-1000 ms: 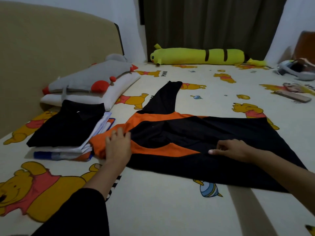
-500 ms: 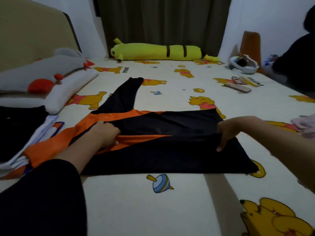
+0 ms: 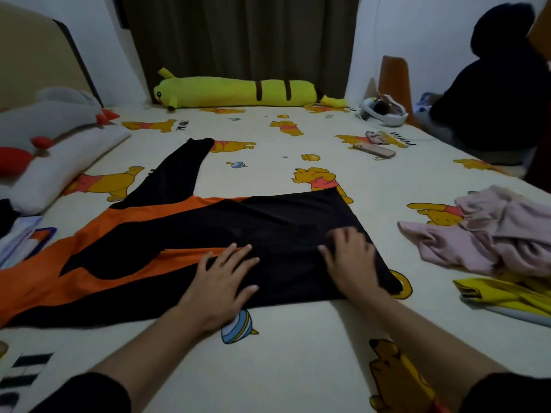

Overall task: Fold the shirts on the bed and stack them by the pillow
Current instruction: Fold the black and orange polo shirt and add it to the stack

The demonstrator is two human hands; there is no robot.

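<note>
A black and orange shirt [image 3: 268, 222] lies spread on the bed, one black sleeve reaching toward the far left. My left hand [image 3: 220, 281] presses flat on its near middle with fingers spread. My right hand [image 3: 351, 263] rests flat on the shirt's right part, fingers straight. A pink shirt [image 3: 492, 234] lies crumpled at the right, and a yellow garment [image 3: 507, 296] sits in front of it. The stack of folded shirts [image 3: 21, 234] shows only partly at the left edge, next to the white pillow [image 3: 59, 165].
A grey plush with red parts [image 3: 50, 114] lies on the pillow. A long yellow plush [image 3: 235, 90] lines the far edge. A phone [image 3: 374, 150] and a white headset [image 3: 383, 111] lie at the far right. A person in black [image 3: 495, 84] sits at the right corner.
My left hand let go of the orange fold and moved right onto the black middle, now flat. My right hand released the right edge and lies flat. The view swung right.
</note>
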